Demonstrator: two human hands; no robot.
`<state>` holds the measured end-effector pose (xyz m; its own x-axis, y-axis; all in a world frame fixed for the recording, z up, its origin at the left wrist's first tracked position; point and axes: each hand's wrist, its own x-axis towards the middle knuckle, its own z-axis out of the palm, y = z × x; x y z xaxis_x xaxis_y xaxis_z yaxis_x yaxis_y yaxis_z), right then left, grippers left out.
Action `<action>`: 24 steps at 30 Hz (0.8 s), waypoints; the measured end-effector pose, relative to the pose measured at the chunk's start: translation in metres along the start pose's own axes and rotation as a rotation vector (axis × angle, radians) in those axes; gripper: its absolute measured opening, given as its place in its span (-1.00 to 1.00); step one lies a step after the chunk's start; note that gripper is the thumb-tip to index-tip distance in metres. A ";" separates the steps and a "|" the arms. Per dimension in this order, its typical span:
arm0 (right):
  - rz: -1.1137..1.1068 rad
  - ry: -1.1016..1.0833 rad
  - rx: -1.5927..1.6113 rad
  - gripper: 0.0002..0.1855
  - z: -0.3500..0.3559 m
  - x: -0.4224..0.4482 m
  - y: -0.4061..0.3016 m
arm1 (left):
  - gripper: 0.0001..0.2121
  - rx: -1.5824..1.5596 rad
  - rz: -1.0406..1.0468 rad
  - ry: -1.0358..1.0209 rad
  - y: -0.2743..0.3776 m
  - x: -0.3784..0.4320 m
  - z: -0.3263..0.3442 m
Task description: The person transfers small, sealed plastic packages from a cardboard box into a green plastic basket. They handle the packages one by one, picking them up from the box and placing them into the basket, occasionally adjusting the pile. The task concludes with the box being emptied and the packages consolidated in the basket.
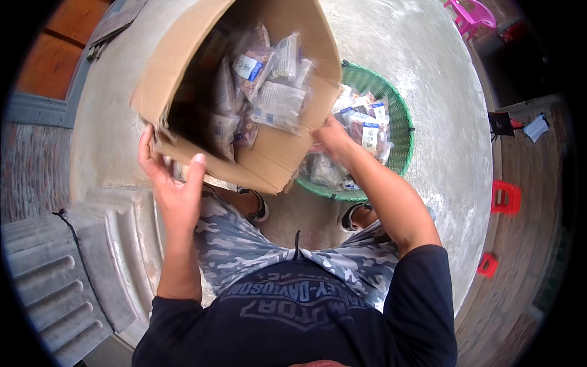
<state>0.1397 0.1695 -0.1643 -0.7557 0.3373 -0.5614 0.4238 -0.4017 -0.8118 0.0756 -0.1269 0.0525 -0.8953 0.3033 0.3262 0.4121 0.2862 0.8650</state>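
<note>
A large open cardboard box (268, 156) is tilted in front of me, its mouth facing me. Inside lie several clear plastic packets (277, 105) with printed labels, piled towards the box's right side. My left hand (172, 176) grips the lower left edge of the box, thumb on the near side. My right hand (331, 137) holds the box's lower right edge, its fingertips partly hidden. Beyond and below that hand a round green woven basket (403, 124) stands on the floor. It holds many similar labelled packets (369, 133); the box and my right forearm hide part of it.
My feet stand apart on the concrete floor (440, 114), near the basket. A grey ridged concrete structure (59, 280) lies at the lower left. Red plastic stools (506, 197) and a pink plastic chair (472, 18) are farther off at the right. A wooden panel (59, 50) is at the upper left.
</note>
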 end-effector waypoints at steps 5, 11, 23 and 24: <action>0.019 0.041 -0.043 -0.49 0.000 0.008 -0.001 | -0.54 -0.398 -0.009 0.093 -0.042 0.070 -0.077; 0.049 0.014 -0.042 -0.46 -0.010 0.024 0.011 | -0.22 -0.229 -0.383 0.364 -0.190 0.191 -0.110; -0.052 0.032 -0.071 -0.47 -0.022 0.041 -0.011 | -0.34 -0.805 -0.644 0.312 -0.227 0.145 -0.078; -0.058 0.048 -0.090 -0.50 -0.022 0.043 -0.012 | -0.43 -0.814 -0.598 0.338 -0.202 0.138 -0.066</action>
<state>0.1135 0.2076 -0.1823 -0.7561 0.3990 -0.5188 0.4254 -0.3029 -0.8528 -0.1423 -0.2028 -0.0525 -0.9669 0.0110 -0.2549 -0.2351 -0.4264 0.8735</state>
